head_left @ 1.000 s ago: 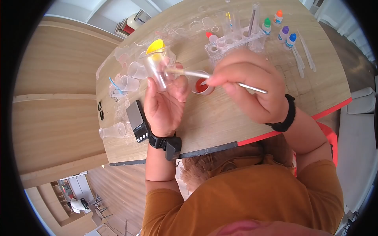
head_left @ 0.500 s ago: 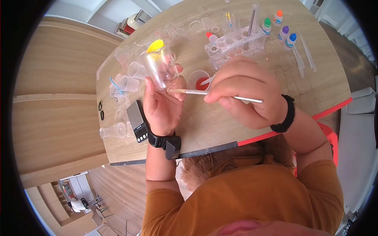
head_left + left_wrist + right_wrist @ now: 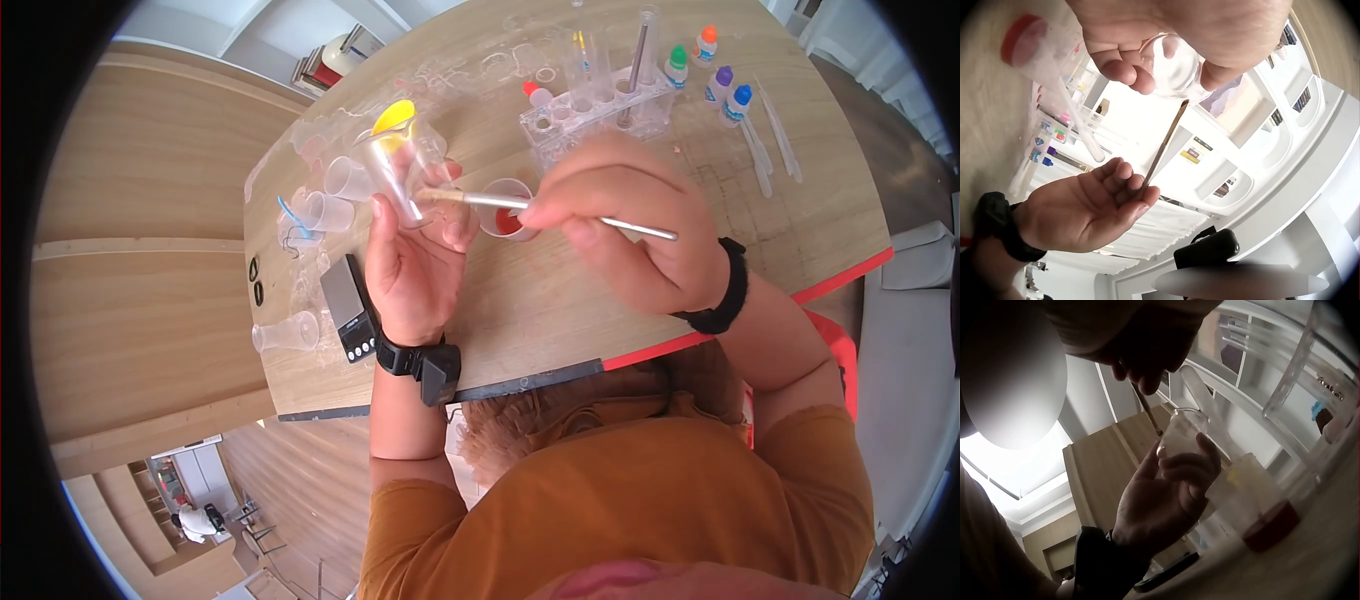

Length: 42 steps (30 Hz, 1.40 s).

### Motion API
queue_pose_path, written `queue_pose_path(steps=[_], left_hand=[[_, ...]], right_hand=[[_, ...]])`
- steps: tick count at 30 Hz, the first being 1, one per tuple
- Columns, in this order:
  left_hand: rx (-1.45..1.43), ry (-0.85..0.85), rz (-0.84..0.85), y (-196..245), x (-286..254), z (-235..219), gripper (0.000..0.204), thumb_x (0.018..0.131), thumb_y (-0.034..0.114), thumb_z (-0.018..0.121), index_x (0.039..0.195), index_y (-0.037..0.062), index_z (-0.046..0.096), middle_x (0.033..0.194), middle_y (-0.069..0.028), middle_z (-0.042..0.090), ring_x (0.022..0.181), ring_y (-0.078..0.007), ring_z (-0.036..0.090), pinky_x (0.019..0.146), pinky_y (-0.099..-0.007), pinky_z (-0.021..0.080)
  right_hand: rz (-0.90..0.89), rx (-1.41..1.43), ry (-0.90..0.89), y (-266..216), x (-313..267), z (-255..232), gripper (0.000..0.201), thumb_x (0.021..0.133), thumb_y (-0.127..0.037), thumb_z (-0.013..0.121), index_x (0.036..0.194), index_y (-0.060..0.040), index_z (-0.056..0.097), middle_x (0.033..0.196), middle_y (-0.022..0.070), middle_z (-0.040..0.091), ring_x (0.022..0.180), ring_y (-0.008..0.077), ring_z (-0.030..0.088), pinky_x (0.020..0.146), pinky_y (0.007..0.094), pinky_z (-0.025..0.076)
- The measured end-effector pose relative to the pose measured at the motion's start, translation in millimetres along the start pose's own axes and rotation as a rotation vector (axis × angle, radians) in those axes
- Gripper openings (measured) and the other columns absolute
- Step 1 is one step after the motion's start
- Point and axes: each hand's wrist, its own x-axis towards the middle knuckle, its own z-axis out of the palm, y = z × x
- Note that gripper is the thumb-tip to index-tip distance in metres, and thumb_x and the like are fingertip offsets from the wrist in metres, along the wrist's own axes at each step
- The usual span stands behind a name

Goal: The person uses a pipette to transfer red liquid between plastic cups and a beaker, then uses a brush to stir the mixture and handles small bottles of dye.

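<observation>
Tilted in my left hand (image 3: 418,275) is a clear beaker (image 3: 408,180), its fingers and thumb round the glass; in the left wrist view the beaker (image 3: 1175,65) looks empty. My right hand (image 3: 635,215) pinches a thin brush (image 3: 490,201) by its handle. The bristle end is at the beaker's side; whether it touches the glass I cannot tell. Beyond the brush stands a plastic cup with red liquid (image 3: 508,221), and a pale stick leans in it. Behind the beaker shows a yellow object (image 3: 394,118).
A clear rack (image 3: 560,125) with tubes stands at the back, near several dropper bottles (image 3: 738,104). Plastic droppers (image 3: 785,150) lie on the right. To the left are a digital scale (image 3: 350,310), plastic cups (image 3: 328,212) and a clear flask-like vessel (image 3: 288,333).
Between the earlier frames the brush tip dropped to the beaker's base, and now it is higher again along its side. The left hand keeps its grip with little movement.
</observation>
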Motion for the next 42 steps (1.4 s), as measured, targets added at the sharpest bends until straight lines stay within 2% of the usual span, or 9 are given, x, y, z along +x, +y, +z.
queue_pose_path(steps=[15, 17, 24, 27, 29, 31, 35, 38, 42], left_hand=[[0.035, -0.051, 0.017, -1.6, 2.3, -5.9, 0.052, 0.116, 0.041, 0.044, 0.159, 0.0121, 0.043, 0.137, -0.0193, 0.062, 0.086, -0.0153, 0.057, 0.077, -0.0315, 0.046], [0.013, -0.05, 0.009, -1.6, 1.0, -5.1, 0.058, 0.115, 0.046, 0.046, 0.161, 0.0113, 0.044, 0.141, -0.0187, 0.061, 0.087, -0.0152, 0.057, 0.085, -0.0314, 0.051], [0.045, -0.083, 0.01, -1.7, 2.3, -11.5, 0.056, 0.115, 0.044, 0.045, 0.161, 0.0122, 0.045, 0.141, -0.0172, 0.062, 0.087, -0.0158, 0.057, 0.087, -0.0331, 0.051], [0.035, -0.08, -0.002, -2.2, 1.7, -6.6, 0.056, 0.115, 0.045, 0.044, 0.16, 0.0129, 0.045, 0.142, -0.0162, 0.061, 0.088, -0.0156, 0.055, 0.087, -0.0345, 0.05], [0.033, -0.09, 0.016, -3.1, 2.1, -1.4, 0.052, 0.116, 0.04, 0.042, 0.159, 0.0108, 0.043, 0.134, -0.0171, 0.061, 0.084, -0.0165, 0.053, 0.076, -0.032, 0.045], [0.045, -0.049, 0.012, -2.2, 0.4, 4.1, 0.052, 0.116, 0.04, 0.042, 0.159, 0.0104, 0.043, 0.133, -0.0165, 0.062, 0.084, -0.0164, 0.053, 0.076, -0.0313, 0.045], [0.084, 0.007, 0.013, -0.7, 2.9, 0.2, 0.056, 0.115, 0.044, 0.041, 0.159, 0.0091, 0.043, 0.128, -0.0161, 0.064, 0.081, -0.0154, 0.052, 0.072, -0.0293, 0.044], [-0.055, -0.111, -0.039, 3.3, 3.8, -1.5, 0.059, 0.115, 0.047, 0.04, 0.157, 0.0077, 0.044, 0.124, -0.0169, 0.065, 0.078, -0.0148, 0.051, 0.069, -0.0285, 0.042], [-0.089, -0.086, -0.057, 3.9, 4.2, -0.4, 0.061, 0.114, 0.05, 0.038, 0.156, 0.0072, 0.046, 0.121, -0.0169, 0.065, 0.075, -0.0147, 0.051, 0.067, -0.029, 0.041]], right_hand=[[-0.021, -0.075, -0.05, -1.2, -3.9, 1.6, 0.017, 0.091, 0.0, 0.071, 0.105, -0.0078, 0.077, 0.097, 0.0096, 0.072, 0.087, 0.0285, 0.067, 0.076, 0.039, 0.052], [-0.002, -0.037, -0.041, 0.7, -2.5, -0.4, 0.017, 0.091, 0.0, 0.071, 0.105, -0.0078, 0.077, 0.097, 0.0096, 0.072, 0.087, 0.0285, 0.067, 0.076, 0.0389, 0.052], [0.003, -0.059, -0.056, -0.3, -3.7, 1.2, 0.015, 0.093, -0.001, 0.071, 0.106, -0.0063, 0.076, 0.099, 0.0095, 0.072, 0.087, 0.0283, 0.067, 0.075, 0.0375, 0.052], [0.019, -0.05, 0.043, 1.7, -2.0, 1.7, 0.015, 0.093, -0.002, 0.072, 0.107, -0.0073, 0.077, 0.1, 0.0091, 0.072, 0.087, 0.0285, 0.067, 0.076, 0.038, 0.052], [0.013, -0.07, 0.052, 2.0, -1.7, 1.4, 0.015, 0.093, -0.002, 0.073, 0.107, -0.0077, 0.077, 0.101, 0.0091, 0.072, 0.087, 0.0286, 0.067, 0.076, 0.0381, 0.052], [0.007, -0.09, 0.06, 1.1, -1.6, 0.6, 0.015, 0.093, -0.003, 0.073, 0.107, -0.0081, 0.077, 0.101, 0.0091, 0.072, 0.087, 0.0286, 0.067, 0.077, 0.0381, 0.052], [-0.012, -0.083, -0.069, -0.6, -6.4, 2.6, 0.015, 0.093, -0.002, 0.072, 0.106, -0.0071, 0.077, 0.101, 0.0097, 0.072, 0.085, 0.0286, 0.067, 0.075, 0.0373, 0.053], [0.006, -0.018, -0.079, -0.4, -5.2, -0.5, 0.015, 0.093, -0.001, 0.071, 0.106, -0.0064, 0.077, 0.101, 0.0096, 0.072, 0.084, 0.0285, 0.067, 0.075, 0.0372, 0.053], [0.016, 0.06, 0.019, 0.9, -1.4, -5.6, 0.015, 0.095, 0.0, 0.07, 0.107, -0.0052, 0.077, 0.1, 0.0091, 0.072, 0.082, 0.0274, 0.067, 0.075, 0.0372, 0.053]])
